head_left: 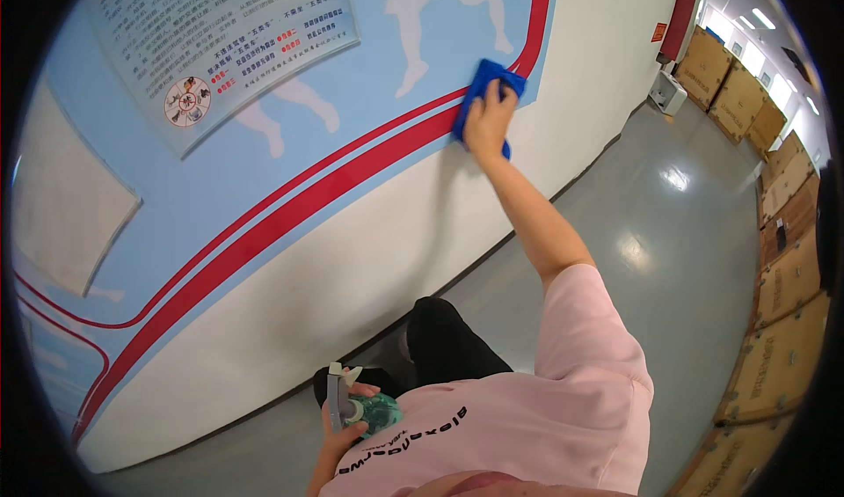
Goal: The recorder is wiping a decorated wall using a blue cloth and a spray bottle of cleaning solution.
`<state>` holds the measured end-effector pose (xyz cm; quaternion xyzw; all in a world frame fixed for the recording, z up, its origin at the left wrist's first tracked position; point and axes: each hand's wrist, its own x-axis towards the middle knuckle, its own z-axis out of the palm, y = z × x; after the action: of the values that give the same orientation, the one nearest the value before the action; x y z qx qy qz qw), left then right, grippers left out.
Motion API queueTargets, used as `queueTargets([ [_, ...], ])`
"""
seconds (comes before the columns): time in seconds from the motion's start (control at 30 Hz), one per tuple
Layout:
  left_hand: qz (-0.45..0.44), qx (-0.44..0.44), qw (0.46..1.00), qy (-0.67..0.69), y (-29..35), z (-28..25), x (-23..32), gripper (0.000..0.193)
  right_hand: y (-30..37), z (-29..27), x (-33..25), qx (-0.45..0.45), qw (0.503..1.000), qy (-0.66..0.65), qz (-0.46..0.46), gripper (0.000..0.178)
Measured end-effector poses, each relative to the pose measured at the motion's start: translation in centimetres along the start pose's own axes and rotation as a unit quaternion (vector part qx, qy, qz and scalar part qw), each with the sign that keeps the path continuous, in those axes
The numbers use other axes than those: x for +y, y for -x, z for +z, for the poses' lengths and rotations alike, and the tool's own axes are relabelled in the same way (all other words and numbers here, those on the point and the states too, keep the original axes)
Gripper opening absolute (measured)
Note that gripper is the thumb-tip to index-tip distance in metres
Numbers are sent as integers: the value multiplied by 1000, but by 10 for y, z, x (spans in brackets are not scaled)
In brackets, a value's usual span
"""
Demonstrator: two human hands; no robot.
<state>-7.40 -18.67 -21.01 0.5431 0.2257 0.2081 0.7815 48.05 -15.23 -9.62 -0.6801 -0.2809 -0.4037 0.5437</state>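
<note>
My right arm reaches up and forward to a light blue wall panel (pixel 229 167) with a red double border. Under my right hand (pixel 490 123), a blue cloth (pixel 486 73) lies flat against the panel's lower right corner, over part of the border. The fingers are bent and press on the cloth. Close to my body at the lower left, my left hand (pixel 339 433) is wrapped round a spray bottle (pixel 380 415) with a clear green body and a grey and white trigger head. The bottle is partly covered by the fingers.
A printed sheet (pixel 255 40) and a pale blank sheet (pixel 66 189) are fixed on the panel. Grey floor (pixel 607 242) runs along the white wall (pixel 325 299). Wooden crates (pixel 787 365) line the right side. A red box (pixel 680 22) hangs above a white box (pixel 669 94).
</note>
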Motion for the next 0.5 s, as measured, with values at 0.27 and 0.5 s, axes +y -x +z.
queueTargets([
  [0.27, 90, -111, 990, -2, -19, 24, 35, 91, 20, -13, -117, -157, 940, -120, -278, 47],
  [0.5, 99, -98, 990, 9, -1, -2, 10, 99, -146, 18, -58, 173, 983, 10, -61, 46],
])
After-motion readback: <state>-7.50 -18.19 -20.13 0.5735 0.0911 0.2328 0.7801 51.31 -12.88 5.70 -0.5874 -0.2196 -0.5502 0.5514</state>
